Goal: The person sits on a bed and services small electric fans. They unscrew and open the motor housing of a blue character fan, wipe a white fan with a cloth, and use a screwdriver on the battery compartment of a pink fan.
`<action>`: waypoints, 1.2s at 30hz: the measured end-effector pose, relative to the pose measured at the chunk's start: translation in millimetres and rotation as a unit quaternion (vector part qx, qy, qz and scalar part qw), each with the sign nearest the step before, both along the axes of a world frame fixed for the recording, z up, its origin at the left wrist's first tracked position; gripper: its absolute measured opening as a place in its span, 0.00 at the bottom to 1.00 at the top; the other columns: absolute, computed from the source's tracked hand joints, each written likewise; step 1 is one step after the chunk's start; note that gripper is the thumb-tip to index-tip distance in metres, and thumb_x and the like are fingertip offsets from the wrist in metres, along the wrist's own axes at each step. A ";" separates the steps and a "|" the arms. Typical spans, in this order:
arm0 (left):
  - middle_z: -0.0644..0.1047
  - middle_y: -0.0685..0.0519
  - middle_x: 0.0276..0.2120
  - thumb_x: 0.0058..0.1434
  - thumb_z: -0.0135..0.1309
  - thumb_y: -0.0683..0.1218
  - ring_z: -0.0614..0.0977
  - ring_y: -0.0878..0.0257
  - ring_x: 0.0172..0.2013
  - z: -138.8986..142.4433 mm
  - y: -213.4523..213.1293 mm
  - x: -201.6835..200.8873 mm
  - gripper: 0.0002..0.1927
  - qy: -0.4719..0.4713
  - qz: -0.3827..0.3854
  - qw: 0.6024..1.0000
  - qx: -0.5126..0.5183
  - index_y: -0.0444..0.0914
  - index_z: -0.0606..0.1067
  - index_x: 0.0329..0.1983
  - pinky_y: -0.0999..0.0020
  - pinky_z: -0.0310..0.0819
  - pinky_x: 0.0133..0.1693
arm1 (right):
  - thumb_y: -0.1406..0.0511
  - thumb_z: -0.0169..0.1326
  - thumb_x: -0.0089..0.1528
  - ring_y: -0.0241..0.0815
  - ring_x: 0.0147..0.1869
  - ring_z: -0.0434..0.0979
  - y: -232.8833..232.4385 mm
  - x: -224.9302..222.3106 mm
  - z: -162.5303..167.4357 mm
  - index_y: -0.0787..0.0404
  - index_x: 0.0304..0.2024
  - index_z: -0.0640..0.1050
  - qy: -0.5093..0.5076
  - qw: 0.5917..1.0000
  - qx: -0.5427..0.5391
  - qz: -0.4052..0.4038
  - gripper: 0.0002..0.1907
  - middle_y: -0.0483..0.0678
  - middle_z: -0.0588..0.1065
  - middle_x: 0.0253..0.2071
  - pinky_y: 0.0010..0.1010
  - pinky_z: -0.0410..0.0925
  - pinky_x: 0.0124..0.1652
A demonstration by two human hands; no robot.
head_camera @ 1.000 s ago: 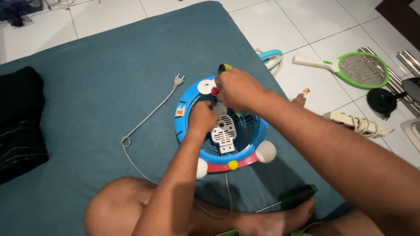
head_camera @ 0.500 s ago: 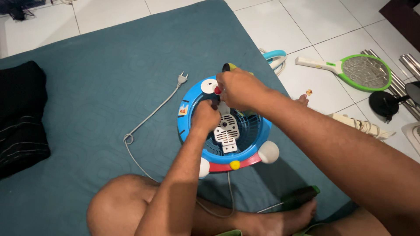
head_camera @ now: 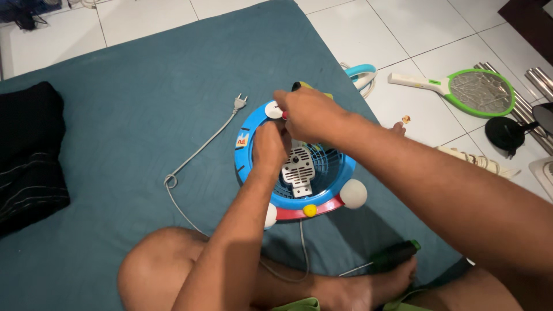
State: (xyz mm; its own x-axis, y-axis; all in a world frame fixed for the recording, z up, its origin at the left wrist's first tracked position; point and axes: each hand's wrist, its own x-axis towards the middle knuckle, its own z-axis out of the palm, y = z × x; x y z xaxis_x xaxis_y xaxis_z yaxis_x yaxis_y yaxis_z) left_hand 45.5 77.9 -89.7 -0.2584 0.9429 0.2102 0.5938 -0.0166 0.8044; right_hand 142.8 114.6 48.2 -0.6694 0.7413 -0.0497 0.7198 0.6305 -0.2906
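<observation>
- On a teal mat (head_camera: 144, 115) spread over white floor tiles (head_camera: 415, 34), a person sits with bare legs folded, one knee (head_camera: 155, 265) at the near edge and a foot (head_camera: 374, 285) beside it.
- Dark folded cloth (head_camera: 29, 155) lies at the mat's far left edge, well apart from the work.
- At the centre of the mat lies a small blue fan (head_camera: 296, 173), grille side down, with a white motor housing (head_camera: 298, 170) showing through the back and round white feet (head_camera: 353, 193) on its rim.
- Both forearms reach over the fan from the near side.
- Green-framed racket-shaped bug swatter (head_camera: 461, 89) lies on the tiles to the right, off the mat.
- Grey power cord (head_camera: 196, 155) runs from the fan in a loop across the mat, ending in a plug (head_camera: 239, 103) just left of the fan.
- Right hand (head_camera: 308, 115) is closed in a fist over the fan's far rim, gripping a tool whose red-and-yellow handle barely shows; its tip is hidden.
- Left hand (head_camera: 271, 144) rests curled on the fan's back beside the motor housing; whether it holds anything cannot be told.
- Green-handled screwdriver (head_camera: 386, 259) lies on the mat, just beside the foot.
</observation>
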 end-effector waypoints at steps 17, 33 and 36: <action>0.81 0.37 0.40 0.62 0.53 0.46 0.82 0.41 0.45 6.9 5.1 -14.1 0.11 -0.042 -0.125 0.989 0.063 0.34 0.80 0.40 0.51 0.77 0.43 | 0.65 0.60 0.52 0.60 0.39 0.83 2.6 -10.1 -4.0 0.63 0.44 0.81 -0.054 0.982 0.118 0.136 0.18 0.59 0.80 0.32 0.48 0.75 0.39; 0.81 0.47 0.40 0.55 0.65 0.45 0.83 0.52 0.36 29.9 -5.0 -33.0 0.15 -0.045 -0.114 0.989 0.081 0.35 0.81 0.44 0.61 0.77 0.40 | 0.59 0.61 0.51 0.62 0.38 0.81 12.3 7.7 -8.1 0.65 0.40 0.80 -0.023 0.986 0.120 0.114 0.20 0.60 0.80 0.30 0.49 0.73 0.36; 0.80 0.48 0.41 0.48 0.70 0.47 0.82 0.51 0.40 31.6 -3.0 -30.5 0.19 -0.022 -0.089 0.990 0.104 0.36 0.81 0.42 0.60 0.77 0.44 | 0.51 0.56 0.65 0.60 0.41 0.82 7.1 9.7 -11.9 0.62 0.36 0.83 -0.129 0.986 0.100 -0.017 0.20 0.58 0.80 0.35 0.49 0.74 0.41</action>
